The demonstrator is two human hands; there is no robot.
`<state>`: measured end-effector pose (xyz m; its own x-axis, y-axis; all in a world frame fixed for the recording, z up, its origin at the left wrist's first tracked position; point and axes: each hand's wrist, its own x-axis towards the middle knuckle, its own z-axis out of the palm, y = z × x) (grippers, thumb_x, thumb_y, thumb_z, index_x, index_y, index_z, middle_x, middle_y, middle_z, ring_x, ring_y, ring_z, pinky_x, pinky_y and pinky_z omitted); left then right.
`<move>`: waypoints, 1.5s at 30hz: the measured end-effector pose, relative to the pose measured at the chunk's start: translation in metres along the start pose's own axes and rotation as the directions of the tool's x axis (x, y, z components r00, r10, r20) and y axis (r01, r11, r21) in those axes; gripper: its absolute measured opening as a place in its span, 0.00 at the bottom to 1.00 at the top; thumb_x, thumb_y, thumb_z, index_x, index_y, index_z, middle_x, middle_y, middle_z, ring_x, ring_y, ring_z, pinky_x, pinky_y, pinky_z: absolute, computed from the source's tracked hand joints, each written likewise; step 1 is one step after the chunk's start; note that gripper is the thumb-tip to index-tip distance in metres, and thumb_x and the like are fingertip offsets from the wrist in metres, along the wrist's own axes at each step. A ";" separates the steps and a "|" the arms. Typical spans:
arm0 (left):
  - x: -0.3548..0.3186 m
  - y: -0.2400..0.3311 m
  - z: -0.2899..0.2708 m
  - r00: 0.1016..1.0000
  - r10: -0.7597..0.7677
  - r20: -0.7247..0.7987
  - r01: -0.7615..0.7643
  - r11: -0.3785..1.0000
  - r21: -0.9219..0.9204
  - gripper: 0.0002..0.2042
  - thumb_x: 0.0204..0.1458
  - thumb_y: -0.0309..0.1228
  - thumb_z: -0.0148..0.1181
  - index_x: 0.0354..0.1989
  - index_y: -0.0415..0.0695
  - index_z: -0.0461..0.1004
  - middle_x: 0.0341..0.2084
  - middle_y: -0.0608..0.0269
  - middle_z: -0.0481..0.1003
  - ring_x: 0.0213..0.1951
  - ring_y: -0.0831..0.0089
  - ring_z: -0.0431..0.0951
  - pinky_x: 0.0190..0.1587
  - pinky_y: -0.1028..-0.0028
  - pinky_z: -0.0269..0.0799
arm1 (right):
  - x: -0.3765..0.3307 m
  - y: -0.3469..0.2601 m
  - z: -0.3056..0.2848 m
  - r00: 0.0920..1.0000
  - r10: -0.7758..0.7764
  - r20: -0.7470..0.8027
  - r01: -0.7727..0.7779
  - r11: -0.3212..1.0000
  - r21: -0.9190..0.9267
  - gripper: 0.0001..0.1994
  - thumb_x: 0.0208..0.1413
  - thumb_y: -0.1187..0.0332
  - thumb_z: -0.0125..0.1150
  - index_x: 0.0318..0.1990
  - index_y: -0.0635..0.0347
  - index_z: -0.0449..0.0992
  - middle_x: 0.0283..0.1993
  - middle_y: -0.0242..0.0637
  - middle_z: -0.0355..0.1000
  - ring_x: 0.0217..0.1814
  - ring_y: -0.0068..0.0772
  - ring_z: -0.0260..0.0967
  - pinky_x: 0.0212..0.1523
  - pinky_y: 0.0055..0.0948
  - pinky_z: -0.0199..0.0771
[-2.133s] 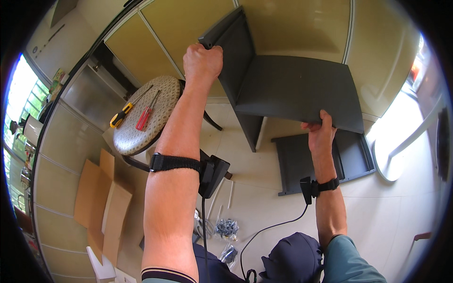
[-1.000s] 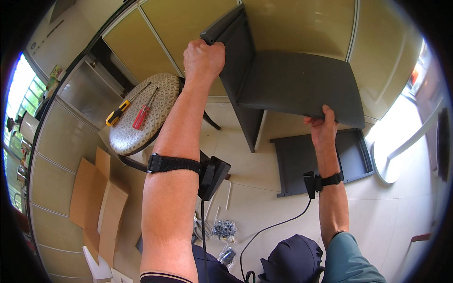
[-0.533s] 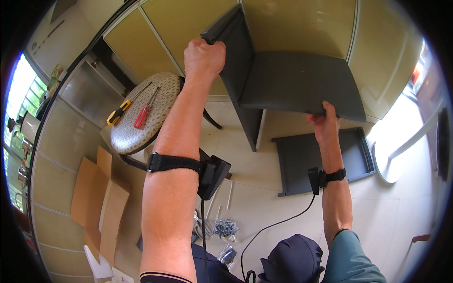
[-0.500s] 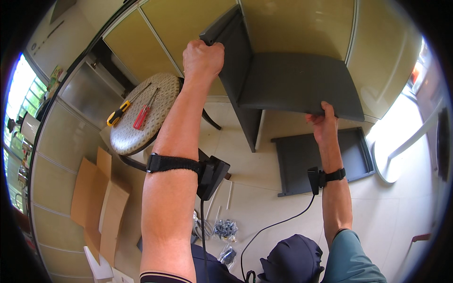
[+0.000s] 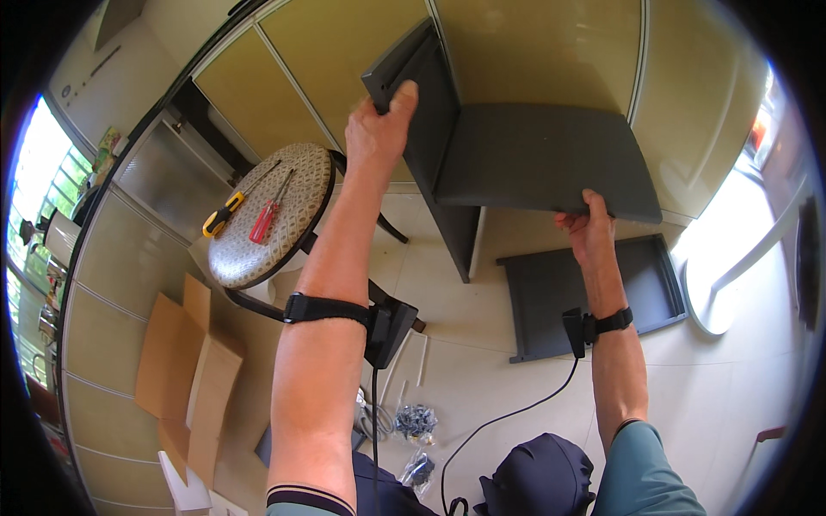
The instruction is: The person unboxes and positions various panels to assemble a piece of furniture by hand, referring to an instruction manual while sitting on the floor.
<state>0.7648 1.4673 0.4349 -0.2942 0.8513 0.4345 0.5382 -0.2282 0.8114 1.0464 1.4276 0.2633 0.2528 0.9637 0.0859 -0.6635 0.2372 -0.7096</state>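
Two dark grey furniture panels meet at a corner in front of me. My left hand (image 5: 381,125) grips the upper end of the upright panel (image 5: 430,103), with the thumb on its inner face and the other fingers partly hidden behind the edge. The horizontal panel (image 5: 538,159) reaches out to the right from that upright one. Its near edge is held by my right hand (image 5: 592,232), thumb along the edge and fingers curled beneath. A third grey panel with raised rims (image 5: 568,301) lies on the floor below my right hand.
At the left, a round patterned stool (image 5: 249,249) bears a yellow-black screwdriver (image 5: 225,213) and a red screwdriver (image 5: 271,211). An open cardboard box (image 5: 194,378) is below it. Hardware bags (image 5: 416,421) and scissors (image 5: 372,419) lie near me. A white round base (image 5: 710,301) stands right.
My left hand has shifted its hold on the upright panel's end, the thumb now stretched up along the inner face. My right hand keeps its grip on the horizontal panel.
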 end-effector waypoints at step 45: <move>-0.053 -0.079 0.112 0.907 -0.418 -0.042 0.420 0.906 0.043 0.25 0.44 0.34 0.67 0.43 0.23 0.72 0.40 0.40 0.77 0.40 0.52 0.78 0.43 0.62 0.71 | 0.034 0.004 -0.047 0.976 0.073 0.205 -0.092 0.992 0.085 0.23 0.61 0.50 0.48 0.41 0.65 0.75 0.29 0.42 0.77 0.27 0.37 0.76 0.30 0.34 0.79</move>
<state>0.8270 1.4929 0.3041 -0.5255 0.8478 0.0712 0.3985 0.1713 0.9010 1.0850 1.4556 0.2304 0.0539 0.9831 0.1751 -0.7413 0.1569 -0.6526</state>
